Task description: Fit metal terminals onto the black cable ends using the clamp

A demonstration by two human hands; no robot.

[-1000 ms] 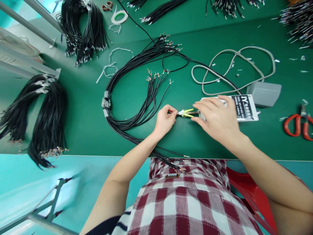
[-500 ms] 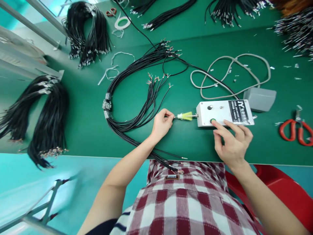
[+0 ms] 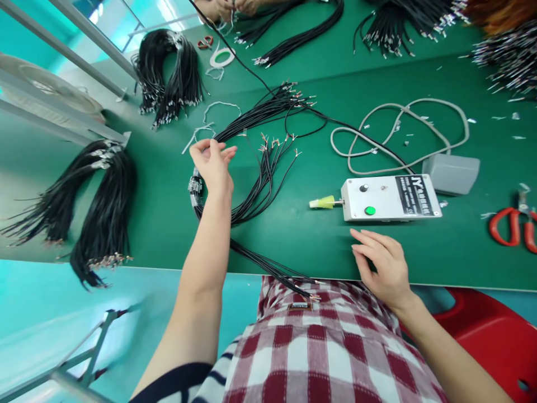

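My left hand [image 3: 213,165] is over the curved bundle of black cables [image 3: 251,120], its thumb and forefinger pinched together at the cables. The other fingers are loosely bent; how many cables are in the pinch is hidden. My right hand [image 3: 380,266] hovers over the table's front edge with its fingers apart, holding nothing. Just above it lies a white control box [image 3: 380,196] with a green button [image 3: 370,210], a black knob and a dark label. From the box's left side sticks a shaft with a yellow-green tip [image 3: 323,202], nothing attached to it.
Red-handled cutters [image 3: 509,224] lie at the right. A grey adapter [image 3: 451,173] and its looped cord [image 3: 419,101] are behind the box. Black cable bundles [image 3: 104,207] hang at the left edge. Across the table another person's hands [image 3: 235,8] work near more cables.
My left hand has left the yellow-green tip and moved left and up to the cable bundle. My right hand has come off the green button and moved down.
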